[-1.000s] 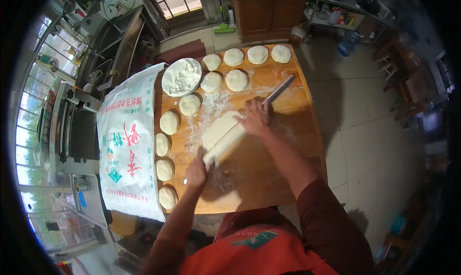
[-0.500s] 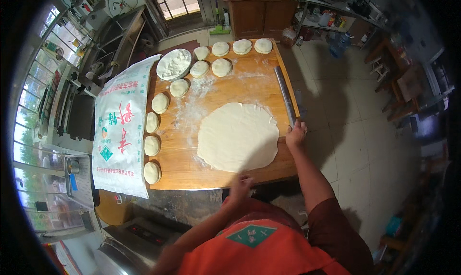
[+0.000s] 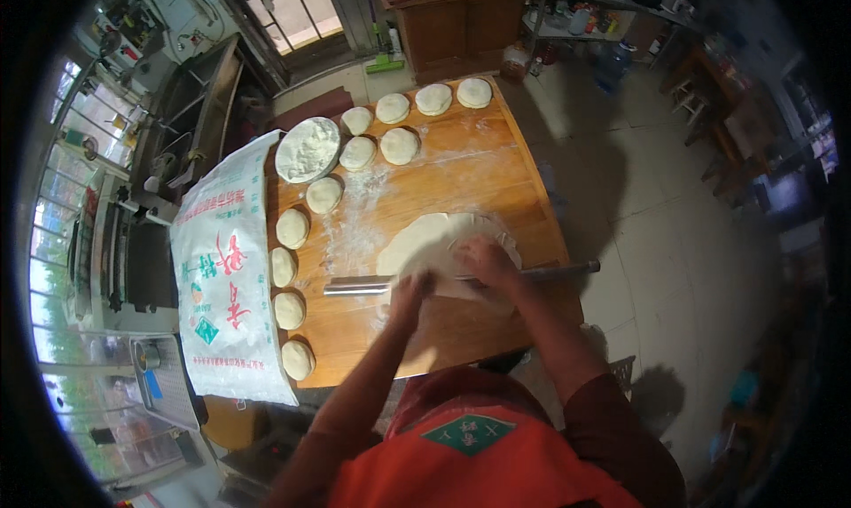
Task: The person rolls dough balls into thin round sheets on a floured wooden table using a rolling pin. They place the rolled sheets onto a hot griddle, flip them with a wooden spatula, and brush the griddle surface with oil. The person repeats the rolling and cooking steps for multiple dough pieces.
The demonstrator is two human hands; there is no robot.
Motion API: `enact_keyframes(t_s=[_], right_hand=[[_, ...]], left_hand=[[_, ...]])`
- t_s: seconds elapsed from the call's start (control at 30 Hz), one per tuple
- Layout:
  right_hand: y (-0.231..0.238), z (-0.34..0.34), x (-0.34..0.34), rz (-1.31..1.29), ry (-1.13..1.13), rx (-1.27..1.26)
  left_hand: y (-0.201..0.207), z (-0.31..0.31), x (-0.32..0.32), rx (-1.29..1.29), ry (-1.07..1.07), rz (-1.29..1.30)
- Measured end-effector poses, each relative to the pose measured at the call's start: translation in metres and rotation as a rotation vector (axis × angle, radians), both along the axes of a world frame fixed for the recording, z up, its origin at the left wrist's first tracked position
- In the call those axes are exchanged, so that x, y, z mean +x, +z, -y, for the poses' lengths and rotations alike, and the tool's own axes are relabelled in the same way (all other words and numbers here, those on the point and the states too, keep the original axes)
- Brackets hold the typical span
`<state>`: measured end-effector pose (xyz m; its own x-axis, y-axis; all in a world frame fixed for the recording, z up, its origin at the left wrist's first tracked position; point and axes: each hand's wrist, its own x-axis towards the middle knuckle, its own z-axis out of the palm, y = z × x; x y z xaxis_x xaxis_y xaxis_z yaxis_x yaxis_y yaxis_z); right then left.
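A long metal-grey rolling pin lies crosswise over the near part of a thin round sheet of dough. Its right end sticks out past the board's edge. The middle of the pin is hidden by dough and hands; the near edge of the sheet seems to lie over it. My left hand is at the pin, left of the middle. My right hand is on the dough at the pin, further right. Motion smears the fingers of both hands, and their exact hold cannot be made out.
Several round dough pieces line the left and far sides of the floured wooden board. A bowl of flour stands at the far left corner. A printed white sack lies along the left. Beyond are a cabinet and a water bottle.
The rolling pin has come from the board's right edge to lie across the dough. My left hand has moved forward from the apron, and my right hand inward to the pin. The view has shifted.
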<state>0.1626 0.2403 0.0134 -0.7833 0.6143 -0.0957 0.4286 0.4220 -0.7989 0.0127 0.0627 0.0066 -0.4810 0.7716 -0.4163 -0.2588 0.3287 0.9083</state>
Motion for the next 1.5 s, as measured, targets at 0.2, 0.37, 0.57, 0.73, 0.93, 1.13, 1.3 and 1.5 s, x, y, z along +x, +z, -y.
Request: enact_keyframes(t_s=[0.2,0.37,0.57,0.73,0.93,1.13,1.3,1.5], right_hand=[[-0.042,0.021,-0.026,0.024,-0.030,0.530],[-0.025,0.151,0.086,0.017,0.017,0.470],[-0.026,0.065,0.044,0.166,-0.027,0.588],[-0.023,0.076,0.064,0.246,0.104,0.429],[-0.013,0.162,0.138,-0.047,0.106,0.537],[-0.021,0.013,0.046,0.115,-0.051,0.750],[-0.030,0.069,0.096,0.239,0.070,0.774],[-0.044,-0.103,-0.025,0.382,-0.096,0.830]], left_hand=[[-0.010,-0.057,-0.024,-0.062,-0.731,-1.466],[0.014,0.081,0.062,-0.268,-0.849,-1.242],[-0.001,-0.030,0.029,-0.159,-0.543,-1.422],[0.006,-0.001,0.048,-0.064,-0.669,-1.418],[0.002,0.098,0.114,-0.185,-0.709,-1.462],[0.006,-0.046,0.001,-0.071,-0.168,-1.398],[0.019,0.046,0.007,-0.229,-0.613,-1.489],[-0.014,-0.096,-0.110,0.042,-0.330,-1.346]])
